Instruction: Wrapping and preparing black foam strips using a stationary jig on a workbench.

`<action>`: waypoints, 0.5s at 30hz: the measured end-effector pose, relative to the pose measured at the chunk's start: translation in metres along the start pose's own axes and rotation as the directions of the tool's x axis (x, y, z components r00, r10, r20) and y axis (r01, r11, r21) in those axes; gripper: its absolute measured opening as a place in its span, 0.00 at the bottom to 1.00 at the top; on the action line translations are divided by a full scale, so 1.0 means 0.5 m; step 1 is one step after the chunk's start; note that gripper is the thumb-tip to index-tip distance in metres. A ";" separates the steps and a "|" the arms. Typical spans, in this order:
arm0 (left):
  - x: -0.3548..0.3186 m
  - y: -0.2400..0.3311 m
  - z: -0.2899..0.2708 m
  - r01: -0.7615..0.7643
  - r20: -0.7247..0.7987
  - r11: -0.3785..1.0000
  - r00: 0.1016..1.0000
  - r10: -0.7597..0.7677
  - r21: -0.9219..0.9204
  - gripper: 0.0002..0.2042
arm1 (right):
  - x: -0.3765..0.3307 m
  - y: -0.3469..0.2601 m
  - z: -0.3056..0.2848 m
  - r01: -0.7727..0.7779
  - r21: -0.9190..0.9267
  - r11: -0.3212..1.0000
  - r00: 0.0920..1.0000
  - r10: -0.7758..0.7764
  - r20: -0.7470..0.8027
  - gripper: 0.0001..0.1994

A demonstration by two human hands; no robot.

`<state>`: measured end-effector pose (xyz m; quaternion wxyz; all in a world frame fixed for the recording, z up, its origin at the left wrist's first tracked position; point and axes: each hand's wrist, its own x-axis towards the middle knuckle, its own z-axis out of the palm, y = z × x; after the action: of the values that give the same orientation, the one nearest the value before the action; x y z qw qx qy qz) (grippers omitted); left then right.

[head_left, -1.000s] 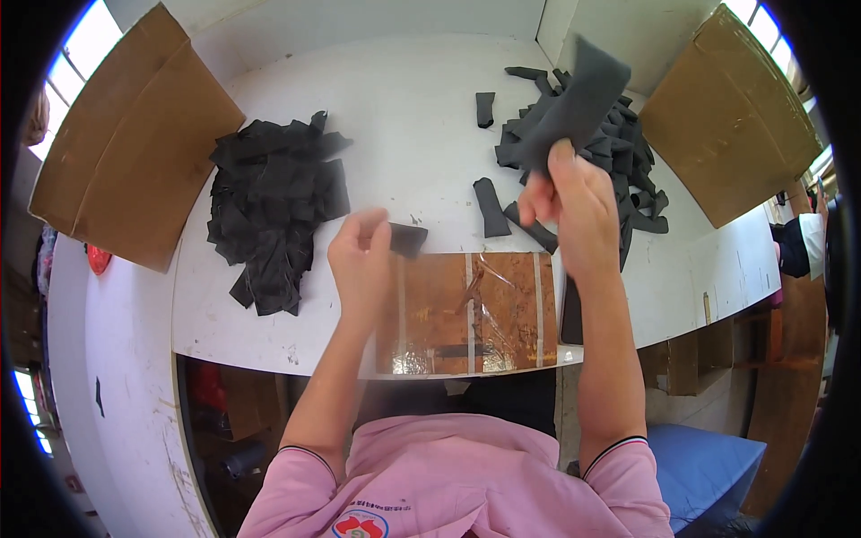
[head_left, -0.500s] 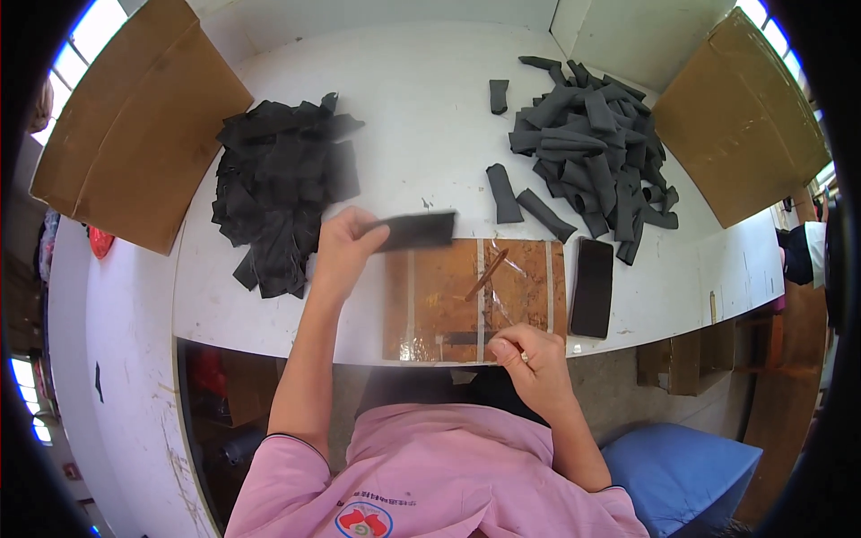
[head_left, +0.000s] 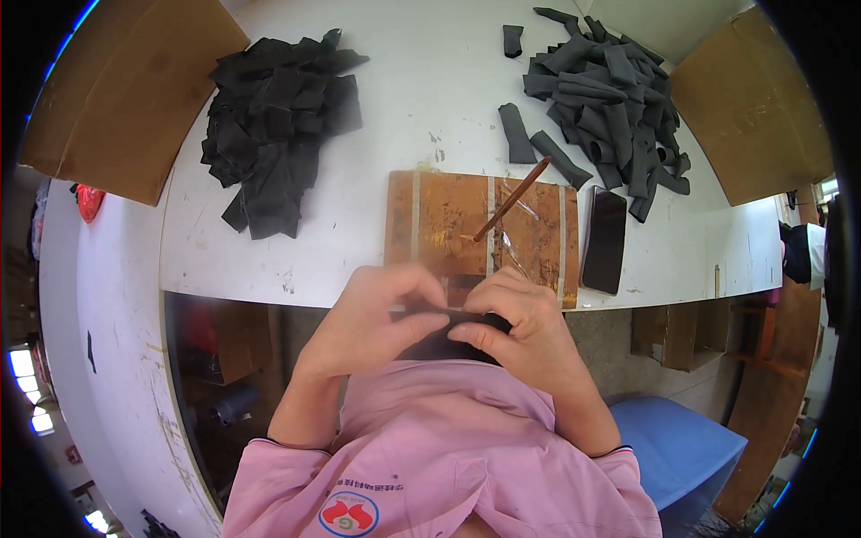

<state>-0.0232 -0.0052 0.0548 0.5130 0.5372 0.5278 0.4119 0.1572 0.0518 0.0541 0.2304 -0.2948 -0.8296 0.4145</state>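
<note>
A dark piece of cloth point(head_left: 462, 316) is pinched between my two hands at the table's near edge. My left hand point(head_left: 377, 314) is closed on its left end, thumb and fingers together. My right hand point(head_left: 520, 314) grips its right part, thumb below and fingers curled over. Just beyond my hands lies a brown taped board point(head_left: 432, 211). A thin brown stick point(head_left: 513, 199) stands up at a slant from the board, its upper end toward the far right.
A heap of flat black cloth pieces point(head_left: 282, 117) lies at the far left. Dark grey tube-shaped pieces point(head_left: 619, 99) are piled at the far right, a few lying apart. A black phone point(head_left: 604, 240) is right of the board. Cardboard boxes point(head_left: 134, 99) flank both sides.
My left hand has brought the cloth piece from above the board back toward my body, and my right hand now grips it too. The view has tipped, so the table sits higher.
</note>
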 end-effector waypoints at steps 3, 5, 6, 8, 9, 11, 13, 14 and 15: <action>0.002 -0.010 0.009 0.051 0.022 0.968 0.999 -0.047 -0.247 0.07 | -0.008 0.016 0.010 -0.039 0.153 0.987 0.997 0.048 -0.053 0.06; 0.005 -0.012 0.011 0.069 0.028 0.921 0.998 -0.064 -0.382 0.08 | -0.014 0.018 0.005 -0.100 0.166 0.981 0.995 0.103 -0.008 0.06; 0.007 -0.016 0.010 0.123 0.035 0.848 0.992 -0.122 -0.515 0.10 | -0.018 0.021 0.001 -0.160 0.175 0.971 0.987 0.156 0.040 0.06; 0.009 -0.019 0.007 0.171 0.050 0.752 0.982 -0.181 -0.637 0.12 | -0.023 0.030 0.000 -0.182 0.196 0.964 0.983 0.176 0.051 0.06; 0.010 -0.016 0.002 0.201 0.078 0.772 0.978 -0.193 -0.604 0.12 | -0.024 0.033 -0.001 -0.201 0.216 0.955 0.979 0.193 0.062 0.06; 0.010 -0.013 -0.002 0.229 0.102 0.789 0.973 -0.208 -0.570 0.12 | -0.026 0.039 -0.004 -0.197 0.206 0.959 0.980 0.184 0.079 0.06; 0.008 -0.011 -0.005 0.304 0.131 0.851 0.953 -0.275 -0.428 0.08 | -0.024 0.040 -0.005 -0.188 0.196 0.962 0.980 0.171 0.099 0.06; 0.008 -0.011 -0.005 0.304 0.127 0.850 0.952 -0.277 -0.430 0.08 | -0.022 0.040 -0.006 -0.193 0.195 0.962 0.979 0.175 0.105 0.06; 0.009 -0.011 -0.003 0.294 0.106 0.860 0.955 -0.276 -0.416 0.06 | -0.021 0.040 -0.006 -0.199 0.194 0.961 0.978 0.180 0.110 0.06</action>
<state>-0.0251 -0.0010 0.0490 0.6844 0.3364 0.4872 0.4254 0.1727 0.0559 0.0377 0.1806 -0.3287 -0.7604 0.5303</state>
